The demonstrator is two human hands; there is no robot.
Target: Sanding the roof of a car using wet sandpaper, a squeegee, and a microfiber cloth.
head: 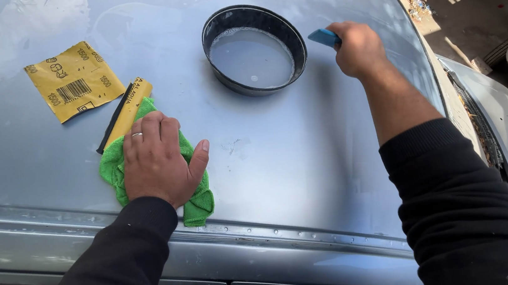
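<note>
My left hand [157,162] presses flat, fingers spread, on a green cloth [194,202] at lower left of the frame, on a grey car hood [307,168]. My right hand [357,47] — upper centre-right — is closed around a blue block [322,37] beside a round black basin [255,49] of water; yellow sandpaper sheet [73,80] lies upper left.

Grey car panel [306,156]: basin [255,49], cloth [196,206], sandpaper [74,81].
</note>
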